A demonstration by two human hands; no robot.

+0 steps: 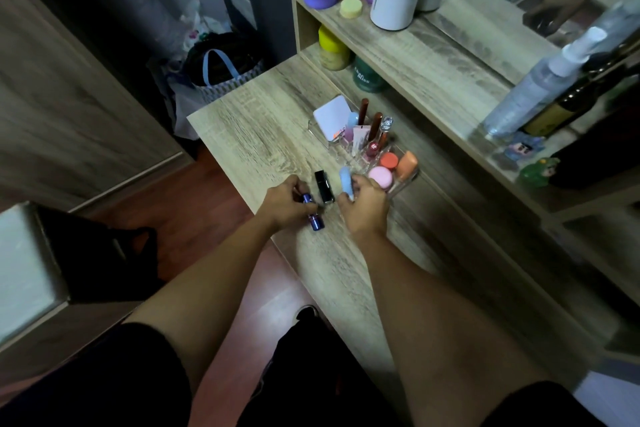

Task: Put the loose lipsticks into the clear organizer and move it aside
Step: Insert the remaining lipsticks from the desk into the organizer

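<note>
Gripping the blue lipstick [313, 213], your left hand [289, 203] flanks the black lipstick [323, 186]; your right hand [365, 206] clasps the light-blue lipstick [346, 182] beside the clear organizer [398, 184].

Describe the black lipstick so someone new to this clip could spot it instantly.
On the wooden desk, look in front of the clear organizer, between the two hands. The black lipstick lies flat there, untouched. Its neighbours are coloured and gripped: a dark blue one in the left hand, a light blue one in the right hand.

blue lipstick [313, 215] middle under fingers
</note>
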